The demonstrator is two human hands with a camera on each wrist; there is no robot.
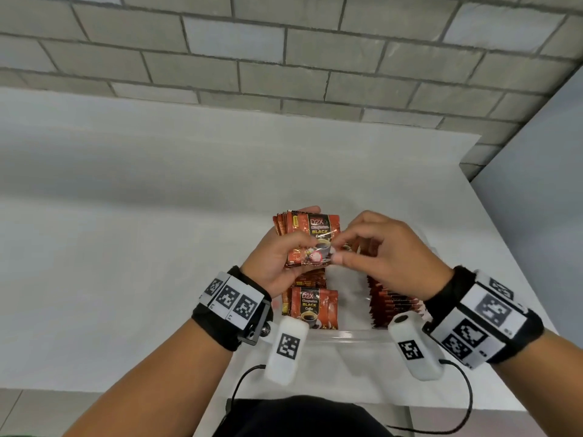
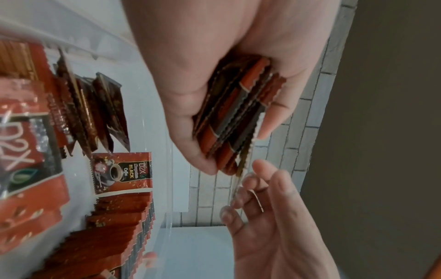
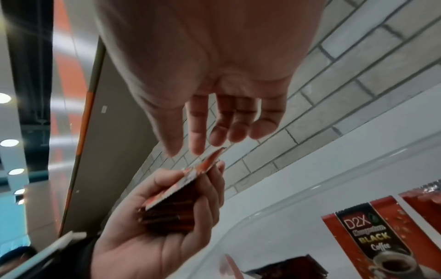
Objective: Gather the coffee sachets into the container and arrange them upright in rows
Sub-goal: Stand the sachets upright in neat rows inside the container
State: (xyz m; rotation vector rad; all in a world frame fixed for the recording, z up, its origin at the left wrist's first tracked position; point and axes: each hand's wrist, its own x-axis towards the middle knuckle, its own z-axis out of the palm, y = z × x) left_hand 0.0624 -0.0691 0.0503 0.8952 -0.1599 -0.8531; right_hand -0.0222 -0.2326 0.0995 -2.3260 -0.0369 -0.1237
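A broad white tabletop (image 1: 126, 216) runs out to a grey brick-pattern wall (image 1: 284, 42), and at its near edge sits a clear plastic container (image 1: 347, 337) with rounded corners, directly under both hands. Inside it stand two rows of red-and-brown foil coffee sachets: a left row (image 1: 314, 307) with its front packet facing the person, and a right row (image 1: 389, 305) packed edge to edge, running from the near wall away from the person. Above the container, the left hand (image 1: 277, 263) is curled round a fanned stack of the same red sachets (image 1: 307, 239), thumb across the printed face, with the stack's flat faces turned toward the person. The right hand (image 1: 378, 250) has its thumb and forefinger at the right edge of the front sachet; the right wrist view shows those fingertips (image 3: 198, 149) just at the packet's corner, the other fingers loosely bent, and whether they have closed on it I cannot tell for sure. The move to come seems to be peeling that one packet off rightward and lowering it, long axis upright, into a row below; the right hand is nearer the right row.
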